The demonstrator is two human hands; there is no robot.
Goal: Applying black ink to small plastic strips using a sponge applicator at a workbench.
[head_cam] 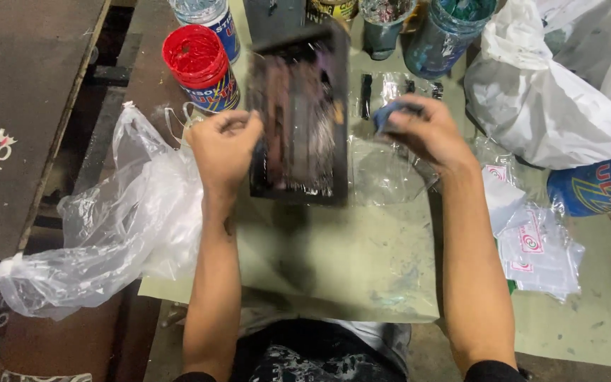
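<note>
- My left hand [224, 145] is closed on the left edge of a dark frame [298, 117], which it holds tilted above the sheet [334, 262].
- My right hand [426, 131] pinches a blue rag [390, 113] just beside the frame's right edge.
- A tub [199, 64] of red ink stands behind the left hand; a jar [447, 28] of teal ink stands farther back.
- A clear bag [107, 226] lies left; a white bag [553, 92] lies right.

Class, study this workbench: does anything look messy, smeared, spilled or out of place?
Yes. The dark framed screen, held by the left hand, is smeared with streaky purple and pale paint. The open red paint tub has paint over its rim. The right hand pinches a blue rag.
</note>
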